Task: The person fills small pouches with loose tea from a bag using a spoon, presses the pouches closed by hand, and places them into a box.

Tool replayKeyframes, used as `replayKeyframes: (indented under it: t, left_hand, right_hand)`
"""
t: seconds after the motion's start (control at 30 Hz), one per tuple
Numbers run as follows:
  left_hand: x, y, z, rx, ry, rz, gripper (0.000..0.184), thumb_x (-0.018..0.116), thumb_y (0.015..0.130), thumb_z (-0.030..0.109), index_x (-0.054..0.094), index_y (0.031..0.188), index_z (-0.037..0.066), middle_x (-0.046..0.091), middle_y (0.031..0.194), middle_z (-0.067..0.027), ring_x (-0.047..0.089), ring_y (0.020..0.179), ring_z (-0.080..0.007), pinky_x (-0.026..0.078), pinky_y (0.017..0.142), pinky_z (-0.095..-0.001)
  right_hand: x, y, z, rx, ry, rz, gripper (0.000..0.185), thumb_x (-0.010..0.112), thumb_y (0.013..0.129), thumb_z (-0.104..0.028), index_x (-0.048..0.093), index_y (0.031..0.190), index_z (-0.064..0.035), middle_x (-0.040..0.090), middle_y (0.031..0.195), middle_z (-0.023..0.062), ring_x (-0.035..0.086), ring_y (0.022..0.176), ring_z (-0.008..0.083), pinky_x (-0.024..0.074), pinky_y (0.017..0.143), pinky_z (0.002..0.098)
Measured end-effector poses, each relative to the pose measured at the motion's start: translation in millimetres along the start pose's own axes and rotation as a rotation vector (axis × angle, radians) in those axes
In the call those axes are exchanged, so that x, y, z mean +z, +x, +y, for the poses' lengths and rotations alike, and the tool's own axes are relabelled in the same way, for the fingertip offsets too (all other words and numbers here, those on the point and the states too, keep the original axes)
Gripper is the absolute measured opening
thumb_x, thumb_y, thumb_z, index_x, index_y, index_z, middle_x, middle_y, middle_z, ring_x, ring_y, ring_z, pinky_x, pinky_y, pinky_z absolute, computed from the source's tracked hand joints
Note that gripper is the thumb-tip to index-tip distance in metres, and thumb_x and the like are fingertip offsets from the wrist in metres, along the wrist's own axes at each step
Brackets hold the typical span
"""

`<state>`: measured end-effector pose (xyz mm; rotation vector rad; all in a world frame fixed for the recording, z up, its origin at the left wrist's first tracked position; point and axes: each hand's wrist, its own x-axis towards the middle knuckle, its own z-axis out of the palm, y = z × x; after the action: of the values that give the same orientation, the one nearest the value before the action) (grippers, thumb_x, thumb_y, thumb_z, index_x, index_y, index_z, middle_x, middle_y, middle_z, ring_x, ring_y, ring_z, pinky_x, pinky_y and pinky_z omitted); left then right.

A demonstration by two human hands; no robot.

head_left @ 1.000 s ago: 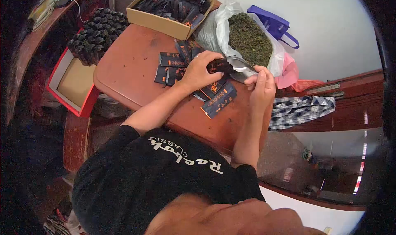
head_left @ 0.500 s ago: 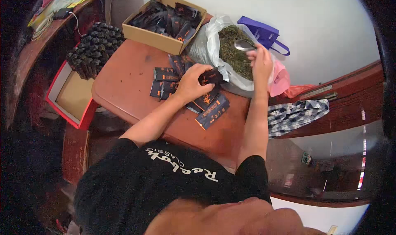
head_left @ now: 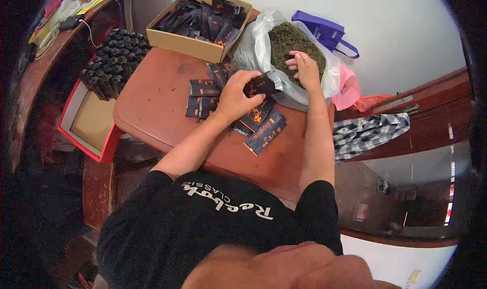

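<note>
My left hand grips a black foil packet with orange print, its silvery open mouth tilted toward the plastic bag. More black-and-orange packets lie loosely piled on the table under and around this hand. My right hand is over the clear plastic bag of dried green-brown leaves, fingers closed together. The metal spoon it held a moment ago barely shows now, its bowl hidden by the fingers or among the leaves.
A cardboard box full of packets stands at the back of the brown table. A purple bag and pink bag lie beside the leaves. At left are a dark bumpy stack and a red-edged box.
My right hand has moved back and slightly left, lowering the spoon from above the leaves until its bowl no longer shows. My left hand still holds the packet in nearly the same spot.
</note>
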<state>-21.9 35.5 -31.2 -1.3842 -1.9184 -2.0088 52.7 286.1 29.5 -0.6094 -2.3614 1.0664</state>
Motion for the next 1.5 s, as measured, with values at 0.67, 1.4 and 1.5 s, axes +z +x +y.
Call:
replayKeyframes:
  t: [0.67, 1.4, 1.5]
  left_hand:
    - [2, 3, -9, -0.033, 0.021, 0.027, 0.049, 0.077, 0.068, 0.017, 0.061, 0.113, 0.005, 0.061, 0.104, -0.0126, 0.059, 0.102, -0.0318, 0.047, 0.09, -0.0396]
    - [2, 1, -5, 0.004, 0.138, 0.003, 0.05, 0.075, 0.068, 0.02, 0.061, 0.114, 0.007, 0.062, 0.108, -0.0132, 0.058, 0.102, -0.0343, 0.046, 0.092, -0.0418]
    - [3, 0, -4, 0.009, 0.146, 0.006, 0.05, 0.075, 0.068, 0.02, 0.061, 0.114, 0.007, 0.062, 0.107, -0.0131, 0.058, 0.101, -0.0344, 0.046, 0.091, -0.0421]
  right_hand:
    - [-1, -7, 13, 0.357, 0.532, 0.221, 0.029, 0.041, 0.094, -0.015, 0.058, 0.108, 0.0044, 0.067, 0.076, 0.0155, 0.056, 0.053, 0.0131, 0.0415, 0.043, 0.0238]
    - [-42, -56, -58, 0.292, 0.573, 0.056, 0.022, 0.048, 0.094, -0.013, 0.063, 0.101, 0.0028, 0.058, 0.062, 0.0054, 0.046, 0.044, 0.0092, 0.0299, 0.036, 0.0206]
    - [-39, -60, -58, 0.291, 0.573, 0.018, 0.023, 0.048, 0.094, -0.013, 0.063, 0.1, 0.0022, 0.059, 0.062, 0.0056, 0.047, 0.043, 0.0092, 0.0293, 0.036, 0.0212]
